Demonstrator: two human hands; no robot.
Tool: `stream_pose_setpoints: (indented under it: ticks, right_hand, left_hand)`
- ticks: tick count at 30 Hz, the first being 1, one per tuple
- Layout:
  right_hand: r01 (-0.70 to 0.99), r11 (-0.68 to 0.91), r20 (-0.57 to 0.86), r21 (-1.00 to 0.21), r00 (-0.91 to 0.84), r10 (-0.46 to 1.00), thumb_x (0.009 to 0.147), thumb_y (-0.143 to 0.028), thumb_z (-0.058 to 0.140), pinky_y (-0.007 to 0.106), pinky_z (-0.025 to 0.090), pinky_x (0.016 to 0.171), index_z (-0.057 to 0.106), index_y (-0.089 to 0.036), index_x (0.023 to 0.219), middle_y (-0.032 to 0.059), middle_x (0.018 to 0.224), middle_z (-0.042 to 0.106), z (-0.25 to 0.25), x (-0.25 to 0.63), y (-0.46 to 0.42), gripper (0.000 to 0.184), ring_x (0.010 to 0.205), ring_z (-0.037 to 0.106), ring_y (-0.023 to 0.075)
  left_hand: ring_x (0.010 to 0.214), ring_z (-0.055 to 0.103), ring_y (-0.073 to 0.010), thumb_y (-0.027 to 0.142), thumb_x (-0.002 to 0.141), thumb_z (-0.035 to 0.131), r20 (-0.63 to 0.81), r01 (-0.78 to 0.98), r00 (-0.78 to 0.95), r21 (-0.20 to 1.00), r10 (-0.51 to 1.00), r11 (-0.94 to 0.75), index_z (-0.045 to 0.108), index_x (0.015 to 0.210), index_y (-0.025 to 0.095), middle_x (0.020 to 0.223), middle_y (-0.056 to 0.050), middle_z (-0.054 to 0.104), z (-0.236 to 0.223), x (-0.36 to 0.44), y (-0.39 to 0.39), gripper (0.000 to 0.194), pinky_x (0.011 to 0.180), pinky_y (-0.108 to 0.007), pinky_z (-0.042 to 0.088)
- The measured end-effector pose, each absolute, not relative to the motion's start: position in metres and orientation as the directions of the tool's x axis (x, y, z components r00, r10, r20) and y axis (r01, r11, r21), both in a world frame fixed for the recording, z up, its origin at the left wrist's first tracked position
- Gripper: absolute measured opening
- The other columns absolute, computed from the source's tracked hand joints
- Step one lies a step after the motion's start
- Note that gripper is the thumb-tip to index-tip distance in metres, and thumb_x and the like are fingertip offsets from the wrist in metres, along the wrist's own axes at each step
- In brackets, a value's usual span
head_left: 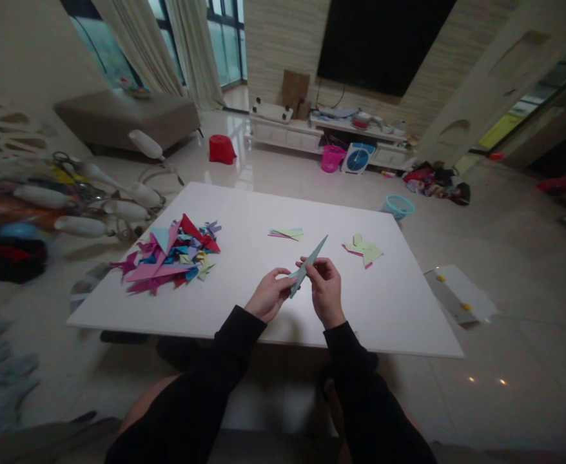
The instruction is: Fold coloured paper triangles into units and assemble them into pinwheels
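Note:
Above the white table, a pale green-blue piece of folded paper (316, 252), long and pointed, is held between both hands. My left hand (272, 294) pinches its lower left part. Around its middle, the fingers of my right hand (326, 287) are closed on it from the right. Just beyond the hands lie a few thin folded paper strips (287, 233) in green, blue and pink. To the right sits a yellow-green and pink folded paper piece (366, 251). A heap of colourful origami pieces (167, 261), mostly pink, red, blue and purple, covers the left side.
The white table (244, 206) stands before me. On the floor beyond are a red stool (222, 149), a pink bucket (332, 158) and a blue-and-white fan (358, 158). A light blue basket (398, 206) is at the far right corner. Several white lamp shades (82, 226) crowd the left edge.

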State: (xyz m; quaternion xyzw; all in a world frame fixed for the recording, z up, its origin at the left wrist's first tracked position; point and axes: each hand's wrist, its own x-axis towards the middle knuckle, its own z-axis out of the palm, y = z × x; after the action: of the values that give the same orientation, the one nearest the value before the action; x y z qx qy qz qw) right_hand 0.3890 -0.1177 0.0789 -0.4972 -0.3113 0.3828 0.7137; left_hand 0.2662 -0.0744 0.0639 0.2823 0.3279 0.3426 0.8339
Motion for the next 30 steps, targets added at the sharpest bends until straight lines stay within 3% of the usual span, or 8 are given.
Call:
stream_pose_setpoints:
  ticks: [4,8,13,19,22,26,30]
  right_hand:
    - [-0.21,0.178,0.036,-0.961,0.546,0.837,0.074,-0.045,0.082,0.036,0.056,0.08,0.059,-0.021,0.084,0.0025,0.087,0.074,0.074,0.385,-0.122,0.035,0.079,0.073,0.0193]
    - [-0.165,0.14,0.042,-0.976,0.488,0.872,0.074,-0.043,0.083,0.034,0.055,0.081,0.063,-0.02,0.083,-0.0001,0.078,0.071,0.07,0.377,-0.133,0.032,0.075,0.07,0.017]
    - [-0.089,0.079,0.034,-0.993,0.428,0.903,0.073,-0.046,0.084,0.033,0.054,0.079,0.067,-0.019,0.082,0.0014,0.08,0.072,0.072,0.368,-0.14,0.032,0.078,0.068,0.0174]
    - [-0.074,0.068,0.033,-0.995,0.4,0.916,0.075,-0.046,0.083,0.033,0.052,0.078,0.068,-0.02,0.083,0.0018,0.078,0.073,0.078,0.368,-0.137,0.03,0.079,0.069,0.0188]
    - [-0.085,0.064,0.025,-0.994,0.396,0.918,0.077,-0.047,0.08,0.032,0.052,0.077,0.068,-0.021,0.082,0.0004,0.078,0.071,0.078,0.37,-0.136,0.029,0.076,0.067,0.0178]
    - [-0.002,0.059,0.052,-0.998,0.451,0.891,0.084,-0.047,0.071,0.027,0.046,0.071,0.068,-0.02,0.078,-0.0018,0.074,0.066,0.076,0.374,-0.137,0.028,0.073,0.059,0.0153]
    - [0.015,0.026,0.03,-1.0,0.47,0.882,0.081,-0.044,0.072,0.026,0.042,0.066,0.068,-0.02,0.076,-0.0025,0.07,0.065,0.074,0.378,-0.139,0.025,0.069,0.055,0.0142]
  left_hand:
    - [0.082,0.067,-0.0163,0.023,0.062,0.086,-0.377,-0.311,0.47,0.776,0.798,0.549,0.058,0.089,0.018,0.089,-0.007,0.073,0.067,0.261,-0.075,0.039,0.078,-0.029,0.047]
    - [0.097,0.066,-0.0176,0.033,0.068,0.084,-0.259,-0.323,0.39,0.86,0.883,0.395,0.068,0.089,0.017,0.103,-0.007,0.072,0.073,0.252,-0.072,0.031,0.084,-0.029,0.048]
    - [0.094,0.068,-0.0189,0.034,0.067,0.088,-0.139,-0.385,0.422,0.867,0.896,0.316,0.07,0.093,0.016,0.099,-0.008,0.074,0.074,0.247,-0.071,0.037,0.085,-0.032,0.051]
    - [0.096,0.07,-0.0217,0.032,0.066,0.089,-0.12,-0.399,0.421,0.866,0.899,0.302,0.071,0.092,0.014,0.098,-0.011,0.076,0.071,0.249,-0.067,0.037,0.089,-0.035,0.051]
    - [0.091,0.07,-0.0206,0.034,0.065,0.089,-0.127,-0.404,0.421,0.861,0.898,0.311,0.072,0.093,0.014,0.093,-0.01,0.076,0.074,0.249,-0.066,0.038,0.087,-0.035,0.052]
    - [0.071,0.065,-0.0147,0.037,0.063,0.088,-0.182,-0.395,0.389,0.853,0.903,0.342,0.074,0.091,0.015,0.083,-0.005,0.074,0.076,0.247,-0.065,0.038,0.072,-0.029,0.05]
    - [0.063,0.061,-0.0131,0.037,0.061,0.089,-0.2,-0.343,0.392,0.874,0.898,0.345,0.074,0.09,0.015,0.074,-0.003,0.073,0.073,0.245,-0.065,0.038,0.065,-0.026,0.046]
